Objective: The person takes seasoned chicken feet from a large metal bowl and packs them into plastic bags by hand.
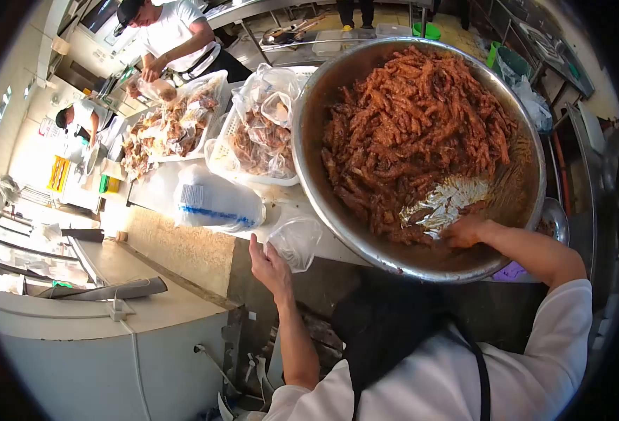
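A wide steel bowl (308, 165) holds a heap of reddish-brown, sauced chicken feet (422, 116). My right hand (467, 230) is down inside it at the near side, curled at the edge of the heap beside a bare shiny patch of the bottom. Its fingertips are partly hidden among the chicken feet. Left of the bowl, my left hand (271, 268) is raised with a clear plastic bag (297, 242) at its fingers. The bag looks puffed out and empty. Just beyond that hand lies a pack of clear plastic bags (218, 200) with blue print.
A white basket (218, 163) of bagged food and a tray (215, 88) of more bags stand left of the bowl. A person in white (176, 31) handles a bag there; another person (81, 119) works farther off. A small steel bowl (554, 221) sits at right.
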Demonstrator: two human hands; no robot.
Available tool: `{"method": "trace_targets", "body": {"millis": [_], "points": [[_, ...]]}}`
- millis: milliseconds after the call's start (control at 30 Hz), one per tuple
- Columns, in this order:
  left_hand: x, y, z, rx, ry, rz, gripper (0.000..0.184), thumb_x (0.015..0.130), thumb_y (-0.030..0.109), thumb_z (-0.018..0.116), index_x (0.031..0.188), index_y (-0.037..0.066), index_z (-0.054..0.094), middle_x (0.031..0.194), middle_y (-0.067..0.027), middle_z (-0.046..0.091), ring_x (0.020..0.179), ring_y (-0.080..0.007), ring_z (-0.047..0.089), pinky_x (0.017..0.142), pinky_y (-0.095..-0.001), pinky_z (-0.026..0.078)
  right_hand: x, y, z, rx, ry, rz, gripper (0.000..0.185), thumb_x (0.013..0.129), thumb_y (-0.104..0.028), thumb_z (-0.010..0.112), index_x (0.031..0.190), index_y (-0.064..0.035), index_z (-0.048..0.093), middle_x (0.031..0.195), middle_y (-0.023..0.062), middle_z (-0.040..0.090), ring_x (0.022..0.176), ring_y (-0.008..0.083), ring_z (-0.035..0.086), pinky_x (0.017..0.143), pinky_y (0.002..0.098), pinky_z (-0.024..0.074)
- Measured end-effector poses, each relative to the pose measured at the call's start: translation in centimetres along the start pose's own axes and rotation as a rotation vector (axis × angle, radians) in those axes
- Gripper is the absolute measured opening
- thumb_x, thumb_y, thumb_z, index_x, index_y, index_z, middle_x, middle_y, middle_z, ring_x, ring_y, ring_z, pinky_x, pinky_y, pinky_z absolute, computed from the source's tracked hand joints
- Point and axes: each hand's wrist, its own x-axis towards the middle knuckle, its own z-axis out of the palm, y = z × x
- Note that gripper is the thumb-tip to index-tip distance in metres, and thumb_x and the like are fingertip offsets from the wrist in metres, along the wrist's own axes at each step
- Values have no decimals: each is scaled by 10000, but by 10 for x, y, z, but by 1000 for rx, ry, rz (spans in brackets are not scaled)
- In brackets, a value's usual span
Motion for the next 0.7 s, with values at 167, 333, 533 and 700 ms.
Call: {"method": "trace_targets", "body": {"millis": [167,333,533,700], "points": [[20,-42,16,-79,-234,-20,373,942,207,423,1136,-85,552,877,-273,609,783,-380,580,716,-422,443,21,-30,-9,251,-442,364,461,898,-448,450,1206,-129,578,1180,172,589,1113,295,548,915,435,442],[29,-37,11,-32,-151,-93,420,950,228,407,1179,-105,522,984,-302,612,931,-424,590,834,-422,436,16,-120,-142,1327,-201,12,360,850,-421,612,880,-63,631,687,66,570,600,177,549,568,348,465],[27,16,-5,-72,-116,-97,394,958,199,428,1200,-102,511,975,-300,614,935,-338,619,813,-396,451,99,-206,-216,1706,-332,-358,363,915,-420,513,767,-91,553,628,36,538,489,151,500,468,324,450],[32,27,-25,-110,-31,165,264,956,75,435,1157,-21,577,1004,-179,643,925,-239,600,840,-330,456,227,-276,-203,1725,66,-180,316,900,-318,521,785,-37,606,653,74,581,561,176,573,489,316,453]]}}
